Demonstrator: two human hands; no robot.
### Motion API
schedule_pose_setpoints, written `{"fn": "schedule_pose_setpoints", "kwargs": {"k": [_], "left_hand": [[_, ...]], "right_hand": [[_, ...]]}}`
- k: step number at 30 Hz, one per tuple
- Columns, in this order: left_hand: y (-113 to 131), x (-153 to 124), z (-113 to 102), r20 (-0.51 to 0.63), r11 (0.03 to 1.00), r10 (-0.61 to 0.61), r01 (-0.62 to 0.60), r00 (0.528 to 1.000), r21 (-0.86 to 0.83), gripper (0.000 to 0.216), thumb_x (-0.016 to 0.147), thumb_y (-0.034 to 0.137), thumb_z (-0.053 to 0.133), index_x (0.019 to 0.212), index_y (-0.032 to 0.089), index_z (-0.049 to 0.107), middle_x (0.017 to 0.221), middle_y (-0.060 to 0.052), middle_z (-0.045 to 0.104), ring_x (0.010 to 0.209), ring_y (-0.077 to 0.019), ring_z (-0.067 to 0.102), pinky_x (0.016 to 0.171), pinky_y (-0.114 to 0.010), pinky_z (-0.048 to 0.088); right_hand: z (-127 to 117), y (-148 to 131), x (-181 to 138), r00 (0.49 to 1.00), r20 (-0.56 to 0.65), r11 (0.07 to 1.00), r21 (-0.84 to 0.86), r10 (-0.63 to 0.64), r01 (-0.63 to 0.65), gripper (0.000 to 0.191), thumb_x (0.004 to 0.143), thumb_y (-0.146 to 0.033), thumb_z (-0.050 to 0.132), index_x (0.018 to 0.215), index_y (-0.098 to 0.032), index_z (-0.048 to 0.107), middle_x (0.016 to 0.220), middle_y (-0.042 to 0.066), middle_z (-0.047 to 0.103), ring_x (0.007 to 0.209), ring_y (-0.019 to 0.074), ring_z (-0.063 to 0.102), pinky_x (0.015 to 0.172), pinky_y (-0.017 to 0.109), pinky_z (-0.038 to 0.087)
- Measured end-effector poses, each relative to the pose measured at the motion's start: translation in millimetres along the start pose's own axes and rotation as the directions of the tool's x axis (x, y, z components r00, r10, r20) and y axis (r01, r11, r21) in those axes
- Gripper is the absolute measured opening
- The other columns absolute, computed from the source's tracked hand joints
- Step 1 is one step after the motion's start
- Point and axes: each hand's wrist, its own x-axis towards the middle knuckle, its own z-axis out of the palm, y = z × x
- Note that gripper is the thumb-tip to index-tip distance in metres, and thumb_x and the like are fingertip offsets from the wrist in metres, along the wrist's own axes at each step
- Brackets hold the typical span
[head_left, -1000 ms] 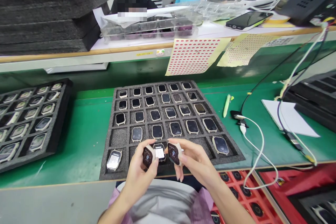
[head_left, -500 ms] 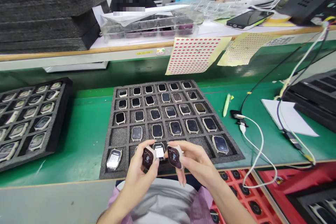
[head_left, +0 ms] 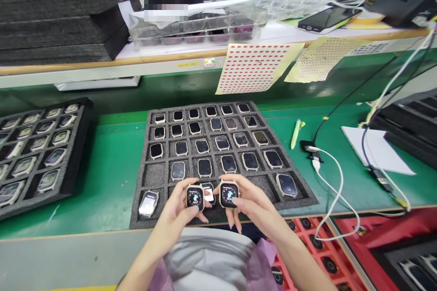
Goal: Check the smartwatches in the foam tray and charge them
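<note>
My left hand (head_left: 180, 204) grips a square smartwatch case (head_left: 195, 198) with its lit screen facing up. A second lit smartwatch case (head_left: 228, 194) is in my right hand (head_left: 251, 200), the thumb resting on its lower right screen edge. Both are held side by side just above the near edge of a grey foam tray (head_left: 155, 174). Behind and between them, partly hidden by my fingers, a watch with a bright white screen (head_left: 208, 191) shows. Many strapless watches sit in the tray's compartments, among them one with a bright screen (head_left: 149, 203) at the near left.
Another watch-filled foam tray (head_left: 73, 154) lies tilted at left. A green pen (head_left: 295, 134), a white cable (head_left: 336, 200) and paper (head_left: 375, 150) are to the right. Red trays (head_left: 317, 254) sit below the bench edge. Black foam trays (head_left: 61, 18) are stacked on the shelf.
Both watches have turned so their screens face me more squarely, and their displays look clearer. The two hands have stayed in nearly the same place.
</note>
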Motion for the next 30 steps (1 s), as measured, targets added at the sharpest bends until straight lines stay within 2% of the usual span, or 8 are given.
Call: {"fn": "schedule_pose_setpoints", "kwargs": {"k": [5,13,18,20,24,27,28,30], "left_hand": [[2,-2,-3,0.003,0.999,-0.025,0.025,1.000,-0.042,0.037,0.087,0.019,0.050,0.124,0.021,0.044,0.111,-0.010,0.060,0.093,-0.0213,0.060,0.077,-0.035,0.052],[-1,0,0,-0.018,0.997,-0.015,0.014,1.000,-0.071,0.036,0.086,0.023,0.053,0.122,0.022,0.048,0.110,-0.009,0.062,0.096,-0.0229,0.059,0.075,-0.035,0.054],[-1,0,1,-0.007,0.999,0.002,-0.002,1.000,-0.049,0.034,0.087,0.024,0.054,0.121,0.023,0.048,0.110,-0.008,0.062,0.099,-0.0242,0.060,0.076,-0.036,0.056],[-1,-1,1,0.002,0.999,0.006,-0.006,1.000,-0.042,0.034,0.088,0.022,0.053,0.121,0.022,0.046,0.110,-0.008,0.062,0.101,-0.0244,0.059,0.078,-0.036,0.056],[-1,-1,-3,0.006,0.999,0.025,-0.024,1.000,-0.040,0.034,0.089,0.020,0.051,0.122,0.021,0.044,0.110,-0.009,0.062,0.104,-0.0245,0.059,0.078,-0.036,0.055],[0,1,-5,-0.009,0.998,0.042,-0.042,0.999,-0.055,0.033,0.089,0.022,0.053,0.121,0.021,0.047,0.109,-0.010,0.063,0.103,-0.0248,0.060,0.076,-0.035,0.056],[1,1,-5,-0.013,0.997,0.042,-0.043,0.999,-0.060,0.032,0.088,0.023,0.054,0.120,0.021,0.048,0.107,-0.010,0.064,0.101,-0.0249,0.060,0.075,-0.035,0.056],[3,2,-5,-0.022,0.997,0.038,-0.040,0.999,-0.063,0.032,0.088,0.026,0.056,0.119,0.020,0.049,0.103,-0.010,0.065,0.097,-0.0250,0.062,0.071,-0.035,0.057]], "right_hand": [[2,2,-2,0.999,-0.032,1.000,-0.020,0.008,-0.008,0.048,0.087,-0.024,0.058,0.133,-0.022,0.043,0.095,0.007,0.062,0.059,0.0155,0.066,0.042,0.020,0.052],[6,1,-3,0.996,-0.092,0.999,-0.053,-0.006,0.001,0.046,0.089,-0.027,0.059,0.132,-0.021,0.046,0.098,0.009,0.064,0.057,0.0166,0.067,0.041,0.021,0.052],[6,4,-2,0.990,-0.138,0.991,-0.130,-0.010,-0.008,0.044,0.087,-0.029,0.063,0.128,-0.019,0.049,0.089,0.006,0.064,0.049,0.0130,0.064,0.036,0.018,0.049],[7,3,-4,0.994,-0.109,0.988,-0.157,0.000,-0.017,0.051,0.086,-0.027,0.064,0.133,-0.022,0.044,0.094,0.006,0.063,0.054,0.0130,0.065,0.041,0.019,0.052],[2,-6,-14,0.999,-0.008,0.963,-0.268,0.040,-0.041,0.076,0.084,-0.022,0.066,0.146,-0.027,0.022,0.104,0.009,0.062,0.069,0.0167,0.067,0.051,0.024,0.057],[-13,-20,-24,0.999,-0.025,0.852,-0.523,0.029,-0.038,0.069,0.088,-0.026,0.061,0.146,-0.023,0.024,0.089,0.006,0.065,0.068,0.0183,0.066,0.056,0.029,0.058],[-21,-25,-27,0.999,-0.037,0.764,-0.645,0.004,-0.027,0.065,0.087,-0.028,0.061,0.144,-0.022,0.031,0.088,0.006,0.066,0.066,0.0183,0.065,0.059,0.031,0.058],[-40,-35,-31,0.993,-0.053,0.498,-0.867,-0.109,0.008,0.052,0.085,-0.032,0.064,0.133,-0.021,0.048,0.095,0.007,0.065,0.069,0.0190,0.064,0.066,0.033,0.057]]}}
